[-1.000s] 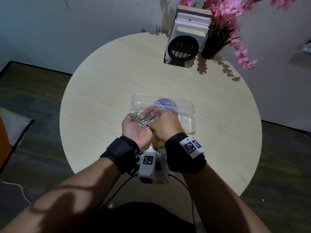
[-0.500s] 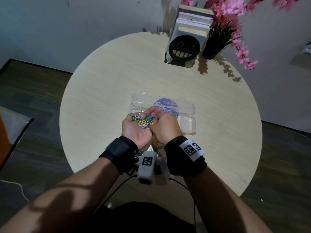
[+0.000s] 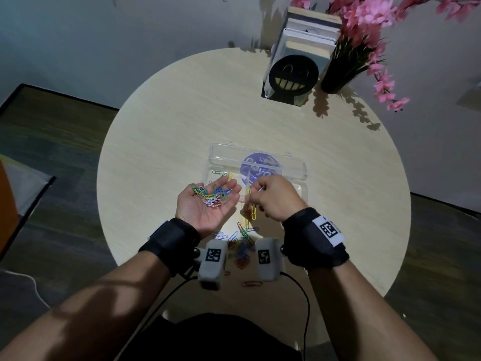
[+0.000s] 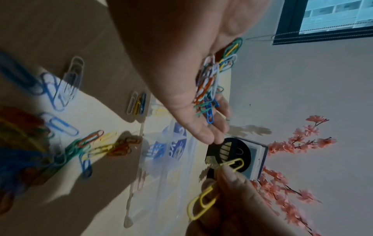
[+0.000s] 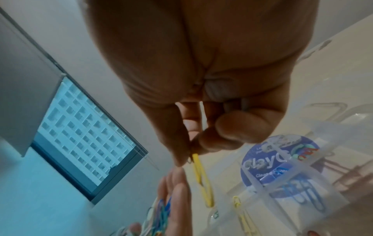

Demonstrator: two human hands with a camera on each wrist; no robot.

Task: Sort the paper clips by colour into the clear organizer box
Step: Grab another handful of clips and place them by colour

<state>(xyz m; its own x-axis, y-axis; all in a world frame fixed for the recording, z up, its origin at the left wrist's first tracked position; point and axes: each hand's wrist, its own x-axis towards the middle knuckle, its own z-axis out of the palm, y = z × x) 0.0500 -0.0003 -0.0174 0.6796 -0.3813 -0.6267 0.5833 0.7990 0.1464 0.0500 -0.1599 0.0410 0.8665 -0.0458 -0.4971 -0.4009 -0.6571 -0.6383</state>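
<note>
Left hand [image 3: 208, 204] flat, palm up, cradling mixed paper clips [image 3: 212, 195] at centre frame; right hand [image 3: 273, 198] pinches yellow clips [image 3: 253, 211] – just below clear organizer box [image 3: 296, 170], label reads "Clay". Round table [image 3: 156, 142] edge near wrists.

Left hand [image 4: 181, 67] palm up cradling mixed paper clips [image 4: 210, 83], right-hand fingers [image 4: 232, 180] pinching yellow clips [image 4: 201, 206]

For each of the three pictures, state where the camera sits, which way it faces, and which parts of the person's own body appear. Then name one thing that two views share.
Head: above, looking down at the round table, both forearms, left hand, right hand.
Left wrist: looks along the left palm at mixed paper clips.
Right wrist: looks past the right hand at the clear organizer box.
Shared: both wrist views show the yellow paper clips in the right hand's grip.
</note>
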